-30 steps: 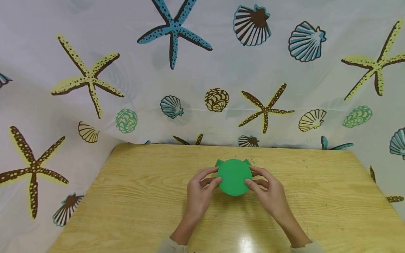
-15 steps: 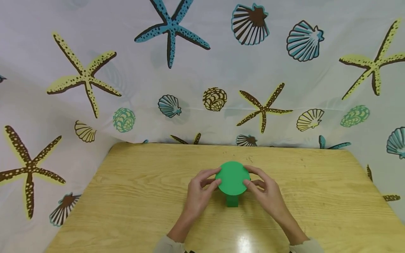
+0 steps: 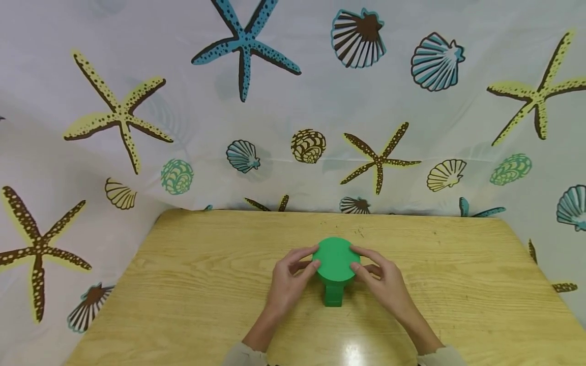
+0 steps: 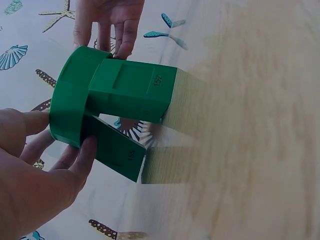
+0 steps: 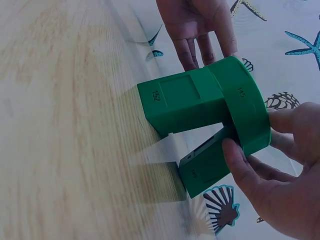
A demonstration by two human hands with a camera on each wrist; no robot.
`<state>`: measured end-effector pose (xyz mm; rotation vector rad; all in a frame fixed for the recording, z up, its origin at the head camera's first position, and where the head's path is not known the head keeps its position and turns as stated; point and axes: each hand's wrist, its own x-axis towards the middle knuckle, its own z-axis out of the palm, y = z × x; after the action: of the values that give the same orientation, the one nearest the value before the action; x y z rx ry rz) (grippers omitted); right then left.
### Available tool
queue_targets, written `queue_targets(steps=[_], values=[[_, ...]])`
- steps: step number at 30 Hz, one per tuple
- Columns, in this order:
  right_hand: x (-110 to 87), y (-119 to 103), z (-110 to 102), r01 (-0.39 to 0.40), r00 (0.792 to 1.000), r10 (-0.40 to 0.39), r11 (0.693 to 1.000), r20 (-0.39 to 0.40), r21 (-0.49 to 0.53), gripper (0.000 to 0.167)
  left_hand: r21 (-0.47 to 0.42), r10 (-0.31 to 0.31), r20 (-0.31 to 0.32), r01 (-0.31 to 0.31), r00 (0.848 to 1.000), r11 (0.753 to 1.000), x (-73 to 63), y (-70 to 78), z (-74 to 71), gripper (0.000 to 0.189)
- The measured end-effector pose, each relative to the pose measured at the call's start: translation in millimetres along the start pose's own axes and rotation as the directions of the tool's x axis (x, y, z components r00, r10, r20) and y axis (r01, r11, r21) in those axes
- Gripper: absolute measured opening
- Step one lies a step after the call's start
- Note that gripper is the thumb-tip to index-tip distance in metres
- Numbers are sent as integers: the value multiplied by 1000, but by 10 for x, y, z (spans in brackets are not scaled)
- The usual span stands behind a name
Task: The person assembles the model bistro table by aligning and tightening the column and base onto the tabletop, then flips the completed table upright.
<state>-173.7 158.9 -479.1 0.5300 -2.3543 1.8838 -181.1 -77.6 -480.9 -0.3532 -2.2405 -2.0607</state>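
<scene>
A small green stool-like piece (image 3: 336, 259) stands between my hands, with a round disc top and thick splayed legs marked with small numbers. My left hand (image 3: 288, 279) grips the disc's rim from the left, thumb in front and fingers behind. From the right, my right hand (image 3: 385, 279) holds the same rim in a matching grip. One block leg (image 4: 132, 90) numbered 152 shows in the left wrist view, its foot right at the tabletop. Another leg (image 5: 207, 167) numbered 149 angles down beside my right fingers in the right wrist view.
The wooden table (image 3: 206, 274) spreads out around the hands. A white cloth (image 3: 284, 112) printed with starfish and shells hangs behind it and along both sides. Light reflects off the table near the front.
The green piece has tipped from leaning back, disc facing me, to roughly upright. Its front leg has come into view, and both hands kept hold of the rim.
</scene>
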Motion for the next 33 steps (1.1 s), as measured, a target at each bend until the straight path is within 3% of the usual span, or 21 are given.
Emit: queue_targets(steps=[14, 33], values=[[20, 20, 30, 9, 1000, -9, 1000, -14, 28, 40, 1, -17, 16, 17, 1000, 1000, 8, -32, -26, 35], [66, 40, 47, 21, 1000, -21, 1000, -6, -14, 39, -10, -19, 18, 19, 1000, 1000, 21, -45, -57, 35]])
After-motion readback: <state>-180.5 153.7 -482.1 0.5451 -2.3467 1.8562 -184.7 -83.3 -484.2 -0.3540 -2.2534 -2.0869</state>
